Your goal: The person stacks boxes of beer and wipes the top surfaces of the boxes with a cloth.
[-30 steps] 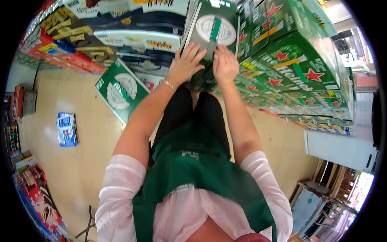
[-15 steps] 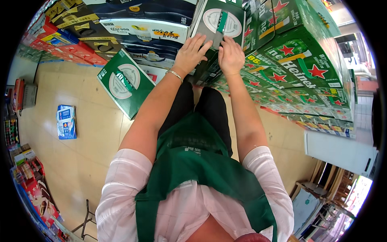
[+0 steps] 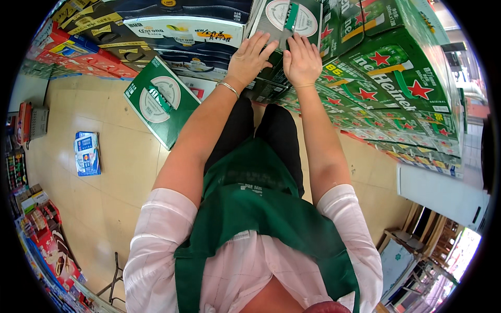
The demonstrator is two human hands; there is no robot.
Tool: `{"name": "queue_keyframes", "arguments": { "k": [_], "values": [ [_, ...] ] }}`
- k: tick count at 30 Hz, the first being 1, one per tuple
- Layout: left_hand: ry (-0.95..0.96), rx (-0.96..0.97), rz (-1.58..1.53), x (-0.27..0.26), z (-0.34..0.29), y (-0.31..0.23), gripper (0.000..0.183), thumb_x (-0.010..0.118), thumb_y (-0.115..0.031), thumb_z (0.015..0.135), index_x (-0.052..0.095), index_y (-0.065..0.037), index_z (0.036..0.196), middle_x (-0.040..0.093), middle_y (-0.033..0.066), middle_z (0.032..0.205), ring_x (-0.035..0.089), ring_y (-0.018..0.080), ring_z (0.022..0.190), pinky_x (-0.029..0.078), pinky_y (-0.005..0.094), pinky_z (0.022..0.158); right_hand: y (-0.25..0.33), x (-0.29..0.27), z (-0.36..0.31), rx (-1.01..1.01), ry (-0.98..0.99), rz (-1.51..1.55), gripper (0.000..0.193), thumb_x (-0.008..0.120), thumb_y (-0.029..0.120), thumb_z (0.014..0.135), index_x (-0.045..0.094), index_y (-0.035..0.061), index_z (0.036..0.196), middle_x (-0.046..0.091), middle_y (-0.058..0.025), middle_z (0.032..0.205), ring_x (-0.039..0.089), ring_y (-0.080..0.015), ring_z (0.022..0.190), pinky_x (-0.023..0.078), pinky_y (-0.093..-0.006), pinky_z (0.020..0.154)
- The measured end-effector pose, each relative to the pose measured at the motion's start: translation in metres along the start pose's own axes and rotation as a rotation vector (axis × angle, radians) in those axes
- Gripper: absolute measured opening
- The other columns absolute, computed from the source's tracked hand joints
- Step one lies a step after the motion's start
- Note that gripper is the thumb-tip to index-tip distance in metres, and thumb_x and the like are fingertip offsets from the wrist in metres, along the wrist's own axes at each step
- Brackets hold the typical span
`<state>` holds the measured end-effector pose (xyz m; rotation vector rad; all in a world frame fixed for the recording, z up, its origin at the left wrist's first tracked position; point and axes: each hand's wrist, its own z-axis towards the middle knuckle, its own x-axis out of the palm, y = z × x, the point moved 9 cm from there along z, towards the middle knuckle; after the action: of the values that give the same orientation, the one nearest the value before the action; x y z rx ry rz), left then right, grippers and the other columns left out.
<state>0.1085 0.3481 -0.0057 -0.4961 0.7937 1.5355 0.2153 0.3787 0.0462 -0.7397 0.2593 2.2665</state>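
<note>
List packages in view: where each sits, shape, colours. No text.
Green carton: top of stack, white oval, under left hand and right hand.
Green case: tilted on floor, left.
Green cases with red stars: stacked right.
White-and-blue cases: stacked upper left.
Blue pack: flat on floor.

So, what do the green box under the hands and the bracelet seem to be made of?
Green box: probably printed cardboard, slightly glossy, with sharp folded edges; both the left hand and right hand press flat on it. Bracelet: seemingly thin metal, silvery and shiny.
</note>
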Motion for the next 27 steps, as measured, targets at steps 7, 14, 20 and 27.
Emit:
{"name": "queue_keyframes", "arguments": {
  "k": [7, 14, 20, 27],
  "values": [
    [-0.023, -0.058, -0.363, -0.02, 0.005, 0.003, 0.073, 0.079, -0.028, 0.066, 0.048, -0.018, 0.131, 0.047, 0.005, 0.133, 0.04, 0.0247, 0.129, 0.029, 0.0444, 0.105, 0.001, -0.002, -0.002, 0.029, 0.036, 0.035, 0.032, 0.059, 0.026, 0.084, 0.064, 0.0088, 0.11, 0.063, -0.0098, 0.119, 0.059, -0.0289, 0.111, 0.043, -0.0439, 0.096],
    [-0.018, -0.04, -0.379, -0.035, 0.004, 0.007, 0.06, 0.065, -0.011, 0.077, 0.047, -0.018, 0.134, 0.049, 0.0017, 0.135, 0.044, 0.0203, 0.128, 0.031, 0.0433, 0.108, 0.005, -0.002, -0.006, 0.047, 0.091, 0.045, 0.038, 0.059, 0.026, 0.084, 0.06, 0.0063, 0.117, 0.06, -0.0123, 0.124, 0.055, -0.0313, 0.116, 0.04, -0.0456, 0.099],
    [0.007, 0.13, -0.342, -0.046, 0.001, 0.014, 0.061, 0.05, -0.001, 0.082, 0.042, -0.018, 0.14, 0.046, 0.0018, 0.141, 0.043, 0.0194, 0.13, 0.032, 0.0372, 0.109, 0.008, -0.004, -0.007, 0.024, 0.234, 0.034, 0.051, 0.062, 0.03, 0.082, 0.054, 0.0053, 0.126, 0.054, -0.0134, 0.132, 0.048, -0.0314, 0.124, 0.034, -0.0468, 0.105],
    [0.014, 0.118, -0.391, -0.055, 0.001, 0.012, 0.069, 0.053, 0.008, 0.074, 0.042, -0.014, 0.138, 0.045, 0.004, 0.141, 0.041, 0.022, 0.132, 0.03, 0.0388, 0.112, 0.01, 0.001, -0.011, 0.045, 0.354, -0.021, 0.069, 0.071, 0.03, 0.075, 0.045, 0.0066, 0.134, 0.046, -0.0116, 0.14, 0.04, -0.0289, 0.131, 0.031, -0.0448, 0.109]
  ]
}}
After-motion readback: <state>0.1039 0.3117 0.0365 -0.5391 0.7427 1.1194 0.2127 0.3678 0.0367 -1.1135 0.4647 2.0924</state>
